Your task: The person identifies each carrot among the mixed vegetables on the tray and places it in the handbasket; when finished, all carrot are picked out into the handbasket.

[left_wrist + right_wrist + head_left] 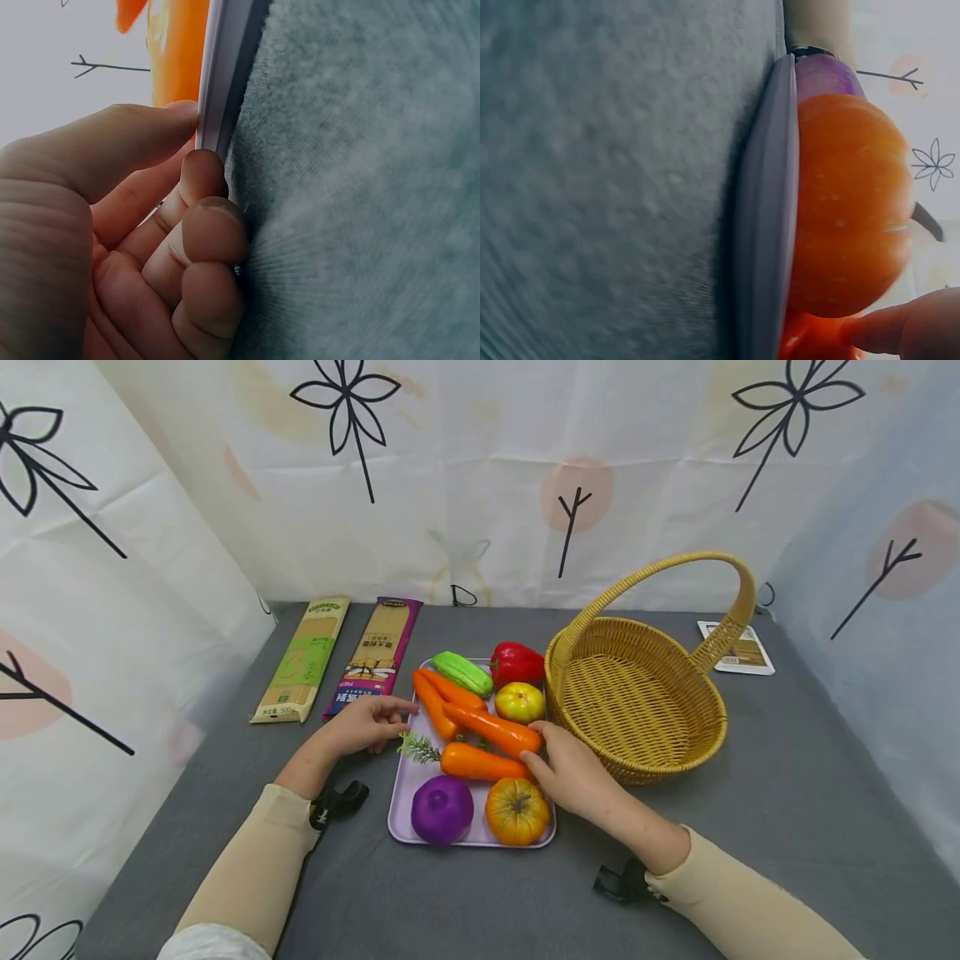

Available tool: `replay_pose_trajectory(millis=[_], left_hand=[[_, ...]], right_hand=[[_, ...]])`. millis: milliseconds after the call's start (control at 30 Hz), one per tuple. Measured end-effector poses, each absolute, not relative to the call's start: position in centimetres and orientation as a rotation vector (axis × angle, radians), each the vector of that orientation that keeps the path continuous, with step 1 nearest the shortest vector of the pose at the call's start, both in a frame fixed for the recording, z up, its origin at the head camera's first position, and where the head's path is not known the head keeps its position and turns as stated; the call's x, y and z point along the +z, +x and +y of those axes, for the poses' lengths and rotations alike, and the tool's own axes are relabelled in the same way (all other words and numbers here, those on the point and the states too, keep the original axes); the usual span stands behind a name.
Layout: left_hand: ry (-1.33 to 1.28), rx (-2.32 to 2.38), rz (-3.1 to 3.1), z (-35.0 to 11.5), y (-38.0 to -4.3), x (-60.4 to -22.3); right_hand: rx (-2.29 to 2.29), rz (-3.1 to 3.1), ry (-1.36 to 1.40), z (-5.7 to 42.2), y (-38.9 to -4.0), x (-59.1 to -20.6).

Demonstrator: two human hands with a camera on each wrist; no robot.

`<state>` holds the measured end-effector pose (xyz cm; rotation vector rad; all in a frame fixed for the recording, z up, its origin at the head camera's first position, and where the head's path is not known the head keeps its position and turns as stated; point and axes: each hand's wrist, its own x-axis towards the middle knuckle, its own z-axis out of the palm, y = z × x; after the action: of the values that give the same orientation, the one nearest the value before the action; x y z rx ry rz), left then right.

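My left hand [372, 723] pinches the left rim of the lilac tray [402, 793], thumb above and curled fingers beneath in the left wrist view. Over the tray's right side, my right hand [573, 770] has thumb and forefinger around the thick end of the upper carrot [491, 727]. Just below it lies a carrot with a green top [476, 762]. Two more carrots [429, 703] rest at the upper left. The tray also bears a small orange pumpkin [517, 812], a round purple vegetable [442, 810], a ridged green gourd [462, 673], a yellow tomato-like vegetable [520, 702] and a red bell pepper [517, 665].
A yellow wicker basket [637, 693] with a tall handle stands right of the tray, close to my right hand. Behind it lies a white-edged flat pack [752, 658]. Two noodle packs, one green [303, 658] and one purple [375, 652], lie back left on the grey cloth.
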<state>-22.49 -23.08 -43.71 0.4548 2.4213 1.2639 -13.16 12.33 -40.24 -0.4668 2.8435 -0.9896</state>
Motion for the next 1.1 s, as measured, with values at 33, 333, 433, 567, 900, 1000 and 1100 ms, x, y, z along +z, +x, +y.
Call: replay_pose_trajectory(millis=[33,333,433,567,900,1000,1100], left_hand=[[0.459,1.262,2.423,-23.1,-22.5,-43.7],[0.455,1.265,2.422,-23.2,-22.6,-43.9],[0.448,1.27,2.422,-23.2,-22.6,-43.9],[0.457,1.272,2.419,-23.2,-22.7,-43.9],[0.443,1.266,2.419,-23.3,-22.7,-44.0],[0.441,1.265,2.42,-23.3,-22.7,-44.0],[0.444,1.264,2.42,-23.3,-22.7,-44.0]], right_hand=[[-0.998,2.841,-0.468,12.3,-13.1,-40.0],[-1.137,2.76,-0.485,13.0,-12.1,-37.5],[-1.184,2.753,-0.506,13.4,-11.5,-36.4],[-1.245,2.768,-0.535,14.0,-11.0,-34.9],[-1.324,2.821,-0.533,15.6,-9.8,-31.4],[-1.35,2.843,-0.503,16.2,-9.3,-30.3],[-1.373,2.864,-0.465,16.9,-8.9,-29.4]])
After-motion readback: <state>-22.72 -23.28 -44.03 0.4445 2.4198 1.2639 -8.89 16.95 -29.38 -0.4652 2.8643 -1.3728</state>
